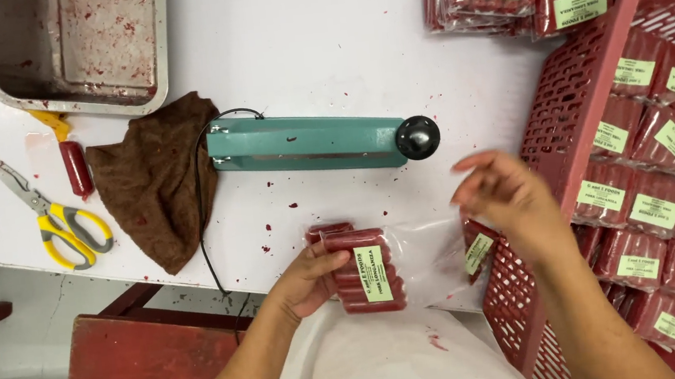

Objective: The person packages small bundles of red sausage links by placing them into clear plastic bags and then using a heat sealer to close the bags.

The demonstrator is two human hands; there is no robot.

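- the left hand (pixel 307 283) grips a clear bag of red sausages (pixel 363 272) at the near edge of the white table (pixel 324 65).
- the right hand (pixel 505 195) hovers by the bag's open end, fingers loosely curled; it looks empty, though blur makes that unsure.
- a teal heat sealer (pixel 307 142) lies just beyond.
- a red basket (pixel 587 96) of packed sausages sits at the right.
- a brown cloth (pixel 154 179) and yellow-handled scissors (pixel 56 217) lie at the left.

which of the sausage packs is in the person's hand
The sausage pack at the table's near edge, gripped by the left hand. The other labelled packs lie in the red basket or stacked behind it, untouched.
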